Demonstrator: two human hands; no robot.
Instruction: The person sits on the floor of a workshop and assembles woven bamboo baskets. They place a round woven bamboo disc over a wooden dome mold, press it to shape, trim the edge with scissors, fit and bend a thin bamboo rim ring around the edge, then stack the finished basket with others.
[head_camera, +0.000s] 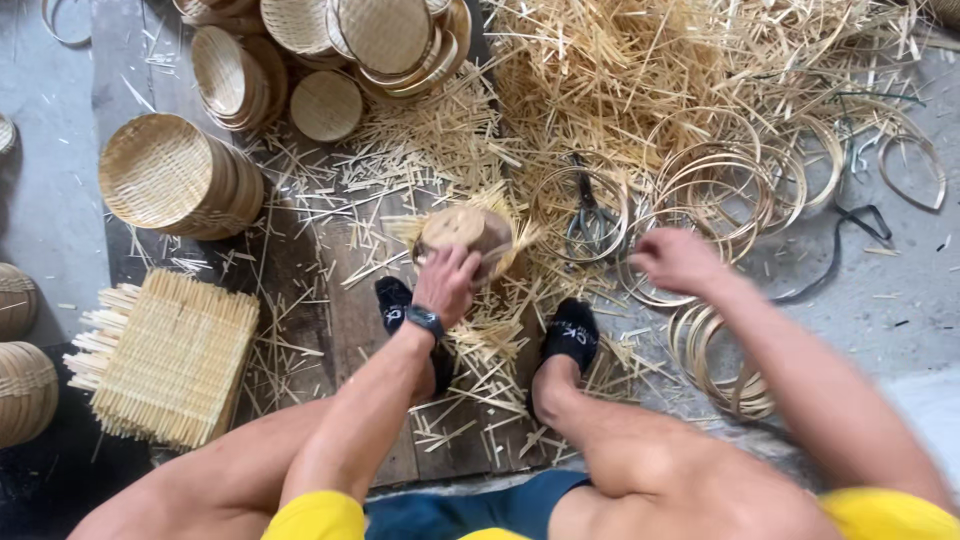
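The left hand (447, 283) grips the rim of a half-woven bamboo basket (466, 233) on the wooden boards (350, 300) ahead of the feet. The right hand (676, 259), fingers curled shut, empty, hovers over bamboo hoops (700, 190). Beyond, bamboo offcuts (620, 70) crowd the floor.

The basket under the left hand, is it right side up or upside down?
Upside down: the basket shows its rounded bottom, with the left hand pressing on it.

Left hand (447, 283) presses a half-woven basket (466, 236) — right hand (676, 260) hovers over bamboo rings (700, 190).
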